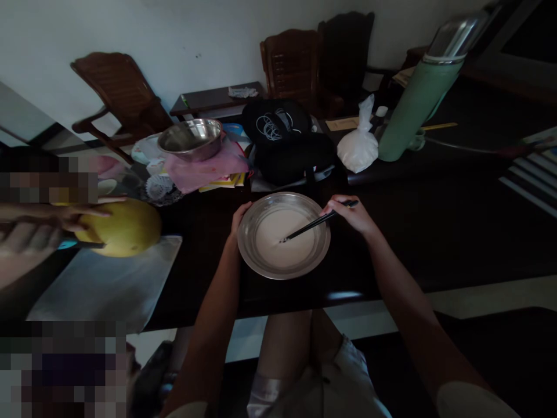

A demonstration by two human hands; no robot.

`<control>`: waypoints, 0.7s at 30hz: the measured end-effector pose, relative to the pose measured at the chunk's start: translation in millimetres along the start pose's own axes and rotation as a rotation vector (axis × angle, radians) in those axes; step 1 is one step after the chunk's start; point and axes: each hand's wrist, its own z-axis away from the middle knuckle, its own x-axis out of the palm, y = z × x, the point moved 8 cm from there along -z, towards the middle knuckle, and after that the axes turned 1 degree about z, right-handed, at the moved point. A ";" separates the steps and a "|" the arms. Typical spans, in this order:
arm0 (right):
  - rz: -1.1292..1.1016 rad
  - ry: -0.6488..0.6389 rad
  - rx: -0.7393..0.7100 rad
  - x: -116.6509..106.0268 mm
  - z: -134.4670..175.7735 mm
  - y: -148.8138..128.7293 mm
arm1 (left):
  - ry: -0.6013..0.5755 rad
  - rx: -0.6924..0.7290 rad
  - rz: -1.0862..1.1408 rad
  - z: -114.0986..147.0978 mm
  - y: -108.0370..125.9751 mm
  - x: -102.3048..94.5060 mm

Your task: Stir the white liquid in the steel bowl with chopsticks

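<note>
A wide metal bowl (pixel 284 274) stands on the dark table in front of me, with a pale, creamy liquid (pixel 278 223) in it. My left hand (pixel 239 219) grips the bowl's left rim, its thumb at the edge and the other fingers mostly hidden behind the wall. Dark chopsticks (pixel 311 224) slant down to the left from my right hand (pixel 347 211), which is closed around their upper part. Their tips dip into the liquid near the bowl's middle, with some pale matter clinging to them.
At left, another person's hands hold a knife (pixel 89 244) against a large yellow-green fruit (pixel 126 226) over a translucent board (pixel 108 284). Behind my bowl are a black bag (pixel 287 139), an upper metal bowl (pixel 191 152), a tied bag of white powder (pixel 359 148) and a green thermos (pixel 418 104).
</note>
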 end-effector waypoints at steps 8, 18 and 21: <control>-0.005 -0.008 0.007 1.0 0.4 -0.1 | 0.013 0.000 -0.010 0.0 -0.1 -0.6; -0.019 0.007 0.011 -1.4 0.0 1.9 | 0.051 0.003 -0.028 4.5 2.2 -2.1; 0.004 0.012 0.004 -0.4 -0.8 0.8 | 0.023 0.008 -0.017 3.1 1.4 -1.1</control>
